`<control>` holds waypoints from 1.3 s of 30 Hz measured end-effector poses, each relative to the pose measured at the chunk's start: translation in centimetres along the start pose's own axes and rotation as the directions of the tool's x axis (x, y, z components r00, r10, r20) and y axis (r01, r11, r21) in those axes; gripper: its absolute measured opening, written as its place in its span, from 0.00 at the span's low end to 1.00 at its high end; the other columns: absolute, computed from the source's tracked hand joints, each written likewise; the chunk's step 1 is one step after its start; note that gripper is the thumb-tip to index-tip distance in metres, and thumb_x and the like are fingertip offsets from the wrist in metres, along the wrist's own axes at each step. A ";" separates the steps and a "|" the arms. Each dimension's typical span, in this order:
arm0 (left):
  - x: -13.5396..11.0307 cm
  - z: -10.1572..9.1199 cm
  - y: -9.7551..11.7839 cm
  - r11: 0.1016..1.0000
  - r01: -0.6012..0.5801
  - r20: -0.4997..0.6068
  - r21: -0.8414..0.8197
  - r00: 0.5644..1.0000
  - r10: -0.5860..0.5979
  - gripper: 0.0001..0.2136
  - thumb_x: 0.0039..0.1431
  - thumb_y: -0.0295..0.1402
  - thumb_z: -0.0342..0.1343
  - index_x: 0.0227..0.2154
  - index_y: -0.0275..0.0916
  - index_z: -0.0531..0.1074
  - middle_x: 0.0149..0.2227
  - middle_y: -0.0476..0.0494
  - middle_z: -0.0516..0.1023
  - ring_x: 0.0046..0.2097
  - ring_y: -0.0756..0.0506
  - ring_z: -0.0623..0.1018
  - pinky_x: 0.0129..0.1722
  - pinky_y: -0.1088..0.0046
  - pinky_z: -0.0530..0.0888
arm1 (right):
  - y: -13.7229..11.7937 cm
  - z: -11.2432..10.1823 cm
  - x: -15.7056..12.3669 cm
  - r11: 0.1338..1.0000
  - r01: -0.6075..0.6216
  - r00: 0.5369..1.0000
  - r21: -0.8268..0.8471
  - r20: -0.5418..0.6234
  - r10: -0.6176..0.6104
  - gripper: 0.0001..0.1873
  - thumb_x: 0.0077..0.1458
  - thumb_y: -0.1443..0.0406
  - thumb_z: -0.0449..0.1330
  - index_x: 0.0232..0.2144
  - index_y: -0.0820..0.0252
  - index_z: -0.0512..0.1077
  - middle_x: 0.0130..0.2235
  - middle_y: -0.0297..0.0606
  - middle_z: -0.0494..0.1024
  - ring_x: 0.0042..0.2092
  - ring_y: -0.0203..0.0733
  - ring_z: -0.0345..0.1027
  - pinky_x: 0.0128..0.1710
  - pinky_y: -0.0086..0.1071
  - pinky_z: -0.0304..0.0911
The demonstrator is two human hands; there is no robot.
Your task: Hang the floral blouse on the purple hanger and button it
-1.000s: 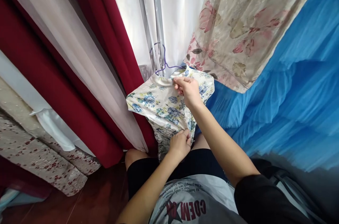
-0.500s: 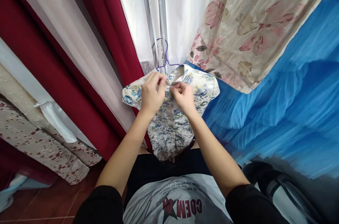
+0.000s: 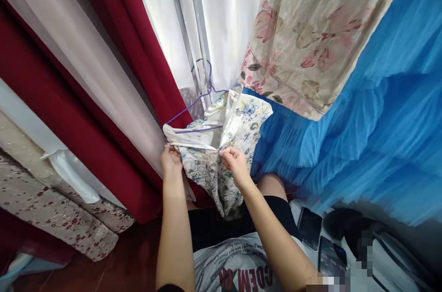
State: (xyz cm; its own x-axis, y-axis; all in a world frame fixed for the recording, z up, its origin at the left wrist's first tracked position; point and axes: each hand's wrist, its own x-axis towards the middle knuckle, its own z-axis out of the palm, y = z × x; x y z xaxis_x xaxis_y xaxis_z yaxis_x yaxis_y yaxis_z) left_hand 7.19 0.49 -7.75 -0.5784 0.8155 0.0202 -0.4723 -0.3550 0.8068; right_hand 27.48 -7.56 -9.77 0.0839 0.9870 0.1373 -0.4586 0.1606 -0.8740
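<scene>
A white blouse with a blue and yellow floral print (image 3: 247, 117) hangs from a thin purple hanger (image 3: 184, 110). The blouse's left shoulder has slipped below the hanger's arm, while the right shoulder is still up near it. My left hand (image 3: 171, 161) is closed on the edge of the blouse at that lowered shoulder. At the front neckline, my right hand (image 3: 236, 163) pinches the edge of the opening between thumb and fingers. The neckline between my hands is pulled into a nearly straight line. The blouse's lower end hangs over my lap.
Dark red curtain-like cloth (image 3: 145, 181) hangs at the left, and a pink-flowered beige garment (image 3: 307, 52) above right. Blue ruffled tulle (image 3: 362, 131) fills the right side. Two phones, one (image 3: 310, 227) beside the other (image 3: 331, 255), lie at lower right.
My left hand has moved left and down from the neckline, drawing the blouse's left shoulder off the hanger's arm. My right hand has lowered with the neckline edge. The view has shifted slightly.
</scene>
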 end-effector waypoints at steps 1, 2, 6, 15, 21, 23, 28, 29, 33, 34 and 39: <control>-1.2 -0.4 -1.6 0.998 0.053 0.010 0.022 0.999 -0.053 0.13 0.64 0.30 0.55 0.24 0.39 0.61 0.23 0.54 0.65 0.25 0.52 0.72 0.32 0.76 0.73 | 0.4 -0.9 0.1 0.999 -0.007 0.999 0.031 -0.052 0.009 0.14 0.46 0.59 0.65 0.20 0.56 0.64 0.15 0.22 0.58 0.18 0.29 0.47 0.19 0.26 0.44; -2.5 -0.8 -3.1 0.994 0.100 0.022 0.045 0.995 -0.101 0.12 0.64 0.30 0.55 0.25 0.38 0.62 0.23 0.53 0.66 0.25 0.51 0.74 0.33 0.73 0.75 | 0.8 -1.9 0.2 0.998 -0.006 0.994 0.057 -0.110 0.012 0.15 0.46 0.59 0.65 0.20 0.56 0.62 0.15 0.22 0.57 0.18 0.29 0.47 0.19 0.26 0.43; -6.5 -1.4 -6.9 0.972 0.198 0.096 0.126 0.973 -0.210 0.10 0.61 0.35 0.60 0.28 0.37 0.67 0.27 0.48 0.72 0.36 0.44 0.82 0.43 0.62 0.78 | 1.7 -6.8 1.1 0.998 0.013 0.933 0.062 -0.360 0.010 0.14 0.44 0.57 0.64 0.22 0.56 0.63 0.18 0.22 0.55 0.19 0.30 0.47 0.19 0.27 0.43; -12.2 3.0 -5.7 0.938 -0.236 0.607 0.253 0.794 0.036 0.12 0.66 0.43 0.56 0.35 0.39 0.72 0.35 0.47 0.75 0.40 0.47 0.76 0.46 0.72 0.73 | 5.2 -13.8 1.6 0.987 -0.060 0.834 -0.151 -0.551 -0.034 0.16 0.42 0.56 0.63 0.20 0.53 0.59 0.18 0.26 0.59 0.21 0.34 0.49 0.20 0.30 0.48; -15.7 5.0 -6.1 0.870 -0.403 0.798 0.285 0.603 0.018 0.13 0.68 0.41 0.54 0.32 0.39 0.73 0.34 0.45 0.73 0.40 0.45 0.75 0.45 0.71 0.71 | 5.1 -13.6 0.0 0.928 -0.046 0.837 -0.370 -0.521 -0.166 0.14 0.38 0.61 0.67 0.29 0.56 0.68 0.30 0.35 0.74 0.34 0.44 0.66 0.37 0.36 0.65; -16.8 5.2 -5.9 0.847 -0.460 0.829 0.266 0.558 0.043 0.12 0.69 0.39 0.53 0.32 0.39 0.73 0.36 0.44 0.74 0.43 0.44 0.75 0.48 0.69 0.71 | 3.2 -12.6 -0.4 0.917 -0.009 0.940 -0.399 -0.315 -0.128 0.12 0.46 0.56 0.65 0.31 0.57 0.72 0.35 0.39 0.78 0.40 0.47 0.70 0.44 0.38 0.66; -17.2 6.2 -4.1 0.783 -0.531 0.865 0.324 0.501 -0.019 0.11 0.67 0.39 0.55 0.35 0.40 0.78 0.40 0.41 0.75 0.45 0.43 0.76 0.51 0.66 0.71 | -1.6 -8.7 -2.0 0.969 -0.241 0.953 -0.054 0.178 0.247 0.35 0.57 0.35 0.50 0.41 0.54 0.77 0.39 0.43 0.82 0.48 0.52 0.75 0.45 0.41 0.70; -16.8 6.3 -3.8 0.766 -0.539 0.866 0.352 0.498 -0.047 0.10 0.66 0.40 0.57 0.35 0.40 0.79 0.40 0.42 0.74 0.45 0.42 0.76 0.52 0.65 0.71 | -2.3 -8.2 -2.4 0.955 -0.298 0.931 -0.015 0.215 0.294 0.39 0.56 0.32 0.47 0.42 0.54 0.77 0.39 0.45 0.82 0.48 0.53 0.76 0.44 0.41 0.71; -14.4 4.6 -3.5 0.807 -0.360 0.867 0.468 0.365 -0.339 0.16 0.65 0.49 0.56 0.37 0.42 0.80 0.38 0.42 0.77 0.43 0.42 0.77 0.49 0.64 0.73 | -4.0 -7.9 -4.4 0.916 -0.394 0.831 -0.069 0.398 0.387 0.38 0.42 0.35 0.65 0.44 0.56 0.77 0.39 0.46 0.82 0.47 0.57 0.77 0.43 0.43 0.71; -13.9 3.5 -3.7 0.820 -0.265 0.852 0.508 0.294 -0.433 0.21 0.65 0.53 0.52 0.36 0.42 0.80 0.36 0.42 0.78 0.41 0.42 0.77 0.46 0.64 0.74 | -4.4 -8.2 -4.7 0.919 -0.386 0.817 -0.082 0.432 0.382 0.38 0.36 0.40 0.70 0.44 0.56 0.77 0.39 0.46 0.82 0.45 0.58 0.77 0.41 0.43 0.71; -12.8 -3.8 -4.1 0.658 -0.310 0.703 0.686 0.052 -0.709 0.28 0.63 0.60 0.49 0.26 0.39 0.75 0.24 0.48 0.72 0.28 0.47 0.71 0.31 0.70 0.70 | -7.1 -9.9 -5.7 0.959 -0.282 0.898 -0.021 0.345 0.272 0.34 0.24 0.54 0.76 0.39 0.58 0.78 0.30 0.42 0.79 0.30 0.50 0.74 0.29 0.38 0.67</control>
State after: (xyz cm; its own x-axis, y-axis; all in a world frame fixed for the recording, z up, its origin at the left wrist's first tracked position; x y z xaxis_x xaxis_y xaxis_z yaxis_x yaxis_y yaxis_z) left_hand 14.06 -10.24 -13.57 0.7724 0.6158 -0.1558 0.3251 -0.1725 0.9298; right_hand 38.99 -14.43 -8.97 -0.3542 0.9340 0.0462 -0.4450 -0.1249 -0.8868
